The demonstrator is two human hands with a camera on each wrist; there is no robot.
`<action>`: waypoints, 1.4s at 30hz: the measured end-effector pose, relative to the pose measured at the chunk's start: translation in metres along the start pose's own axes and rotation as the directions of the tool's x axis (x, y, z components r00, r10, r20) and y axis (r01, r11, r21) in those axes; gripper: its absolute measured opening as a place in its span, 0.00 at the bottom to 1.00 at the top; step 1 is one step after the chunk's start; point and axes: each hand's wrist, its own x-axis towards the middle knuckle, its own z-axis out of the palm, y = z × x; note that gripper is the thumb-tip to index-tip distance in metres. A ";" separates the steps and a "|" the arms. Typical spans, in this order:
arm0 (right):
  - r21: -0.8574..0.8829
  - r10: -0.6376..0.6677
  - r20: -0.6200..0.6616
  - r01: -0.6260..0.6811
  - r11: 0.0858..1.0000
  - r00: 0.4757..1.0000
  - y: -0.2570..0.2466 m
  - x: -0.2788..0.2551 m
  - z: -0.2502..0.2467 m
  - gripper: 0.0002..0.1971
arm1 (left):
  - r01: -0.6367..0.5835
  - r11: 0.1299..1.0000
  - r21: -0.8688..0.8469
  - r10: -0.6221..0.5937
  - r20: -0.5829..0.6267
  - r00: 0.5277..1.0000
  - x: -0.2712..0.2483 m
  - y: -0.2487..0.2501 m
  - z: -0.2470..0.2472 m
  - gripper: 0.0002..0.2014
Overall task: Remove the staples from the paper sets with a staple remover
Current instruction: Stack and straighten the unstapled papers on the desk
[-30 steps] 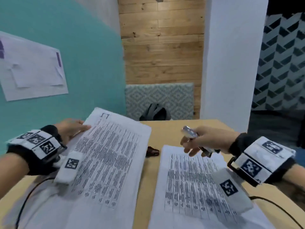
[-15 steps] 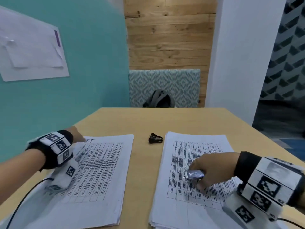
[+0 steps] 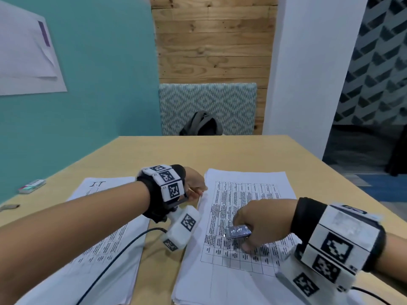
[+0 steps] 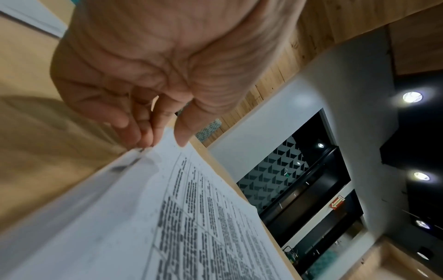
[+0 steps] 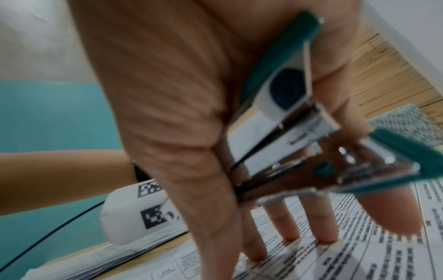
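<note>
Two stapled paper sets lie on the wooden table: a left set and a right set. My left hand has crossed over and pinches the right set's top-left corner between thumb and fingers. My right hand grips a small teal and chrome staple tool in its palm. Its fingertips press down on the printed sheet. The staple itself does not show.
A small box and a small flat object lie by the table's left edge, against the teal wall. A wrist cable runs over the left set. A backpack sits beyond the far edge.
My left hand left the left set and moved right to the other set's corner, which it now pinches. It hides the small black claw tool between the sets. My right hand keeps pressing.
</note>
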 end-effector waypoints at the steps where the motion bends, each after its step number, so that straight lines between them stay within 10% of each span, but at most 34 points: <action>1: -0.004 -0.003 -0.003 0.003 1.000 1.000 0.000 0.000 0.000 0.08 | 0.010 1.000 -0.004 -0.010 -0.003 1.000 -0.001 0.001 0.002 0.12; 11: -0.034 -0.006 -0.001 0.006 0.999 1.000 0.000 0.002 -0.001 0.11 | 0.108 0.990 -0.089 -0.097 0.124 0.988 0.015 0.000 -0.002 0.20; 15: -0.038 -0.008 -0.003 0.008 0.999 1.000 0.000 0.001 0.000 0.10 | 0.094 0.995 -0.034 -0.092 0.067 0.994 0.021 0.004 -0.002 0.08; 19: -0.047 -0.011 0.000 0.011 0.999 1.000 0.000 0.002 -0.001 0.11 | 0.043 0.998 0.035 -0.043 0.012 0.999 0.030 0.005 0.002 0.35; 25: -0.075 -0.007 -0.021 0.006 0.997 1.000 -0.004 0.000 -0.001 0.11 | -0.098 0.994 0.053 0.102 -0.074 0.992 0.045 0.004 0.001 0.18; 30: -0.073 -0.010 -0.010 0.010 0.997 1.000 -0.002 0.000 -0.002 0.16 | -0.058 0.981 -0.187 0.108 0.271 0.956 0.126 -0.006 0.002 0.56; 36: 0.026 -0.017 0.000 0.017 1.000 1.000 0.001 0.000 -0.003 0.12 | -0.028 0.927 -0.374 0.161 0.329 0.930 0.066 -0.006 0.016 0.20; 39: 0.436 0.074 -0.094 -0.026 0.900 0.993 0.017 -0.011 -0.002 0.13 | -0.198 0.814 -0.546 0.340 0.171 0.925 0.031 -0.003 0.016 0.11; 42: 0.797 0.423 -0.408 0.090 0.598 0.809 0.045 -0.026 -0.001 0.11 | -0.378 0.653 -0.656 0.528 0.036 0.848 -0.001 0.001 0.008 0.13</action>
